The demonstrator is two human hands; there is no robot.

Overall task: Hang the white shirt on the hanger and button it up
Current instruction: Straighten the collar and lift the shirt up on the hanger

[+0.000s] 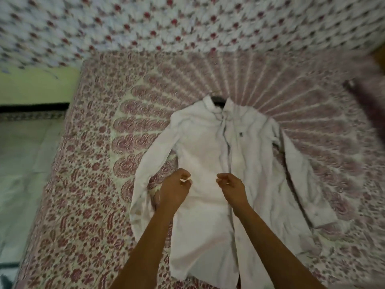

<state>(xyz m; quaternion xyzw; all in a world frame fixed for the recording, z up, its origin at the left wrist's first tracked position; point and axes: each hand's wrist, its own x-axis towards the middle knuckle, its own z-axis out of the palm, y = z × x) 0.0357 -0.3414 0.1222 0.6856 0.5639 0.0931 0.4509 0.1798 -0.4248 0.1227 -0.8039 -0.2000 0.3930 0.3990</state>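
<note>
The white shirt lay flat and face up on the bed, spread over the pink-and-white patterned sheet, its collar pointing away from me and both sleeves angled out to the sides. The dark hanger was already inside it (only a bit of it showed at the collar opening). The front placket ran down the middle, and the picture was too soft to tell which buttons were done up. My left hand hovered over the shirt's left front near the sleeve, fingers loosely curled and gripping nothing. My right hand sat just beside the placket, its fingers also half curled with nothing clearly in them. The two hands were near each other but apart.
</note>
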